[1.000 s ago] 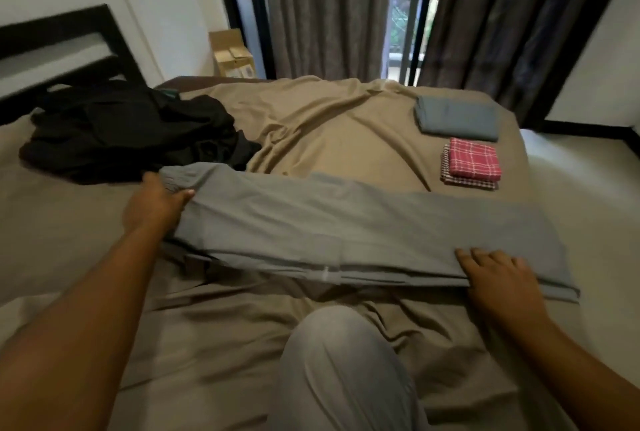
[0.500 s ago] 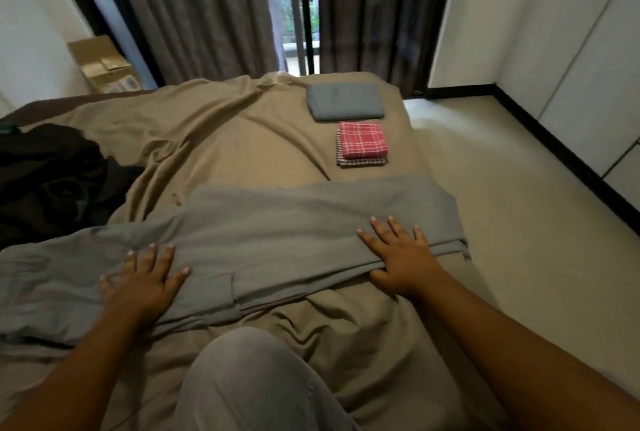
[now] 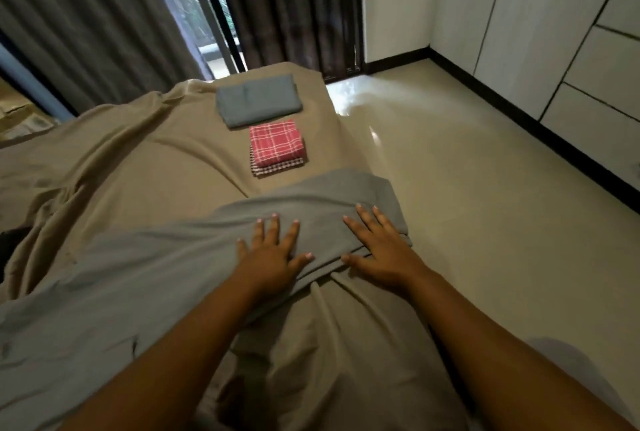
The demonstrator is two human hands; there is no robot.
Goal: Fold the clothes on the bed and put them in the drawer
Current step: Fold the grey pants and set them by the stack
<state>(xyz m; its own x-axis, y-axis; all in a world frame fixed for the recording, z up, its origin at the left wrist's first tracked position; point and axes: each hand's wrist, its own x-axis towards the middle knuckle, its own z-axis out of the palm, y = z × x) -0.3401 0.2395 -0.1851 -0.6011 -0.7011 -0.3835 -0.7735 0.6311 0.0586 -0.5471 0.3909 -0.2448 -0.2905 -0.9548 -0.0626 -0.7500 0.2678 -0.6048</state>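
A long grey garment (image 3: 145,278) lies stretched across the tan bed sheet (image 3: 145,157), reaching the bed's right edge. My left hand (image 3: 273,254) presses flat on it with spread fingers. My right hand (image 3: 379,247) lies flat on the garment's right end, thumb on the sheet below the cloth's edge. Further back sit a folded grey garment (image 3: 258,100) and a folded red checked cloth (image 3: 275,143) stacked on another checked cloth (image 3: 277,167).
The cream floor (image 3: 467,188) runs along the bed's right side. White cabinet fronts with drawers (image 3: 588,60) line the right wall. Dark curtains (image 3: 104,15) and a glass door stand behind the bed. A sliver of dark clothing (image 3: 7,240) shows at the left edge.
My view swung right, so the black clothes pile mostly left the frame. My left hand slid right along the grey garment and now lies close to my right hand.
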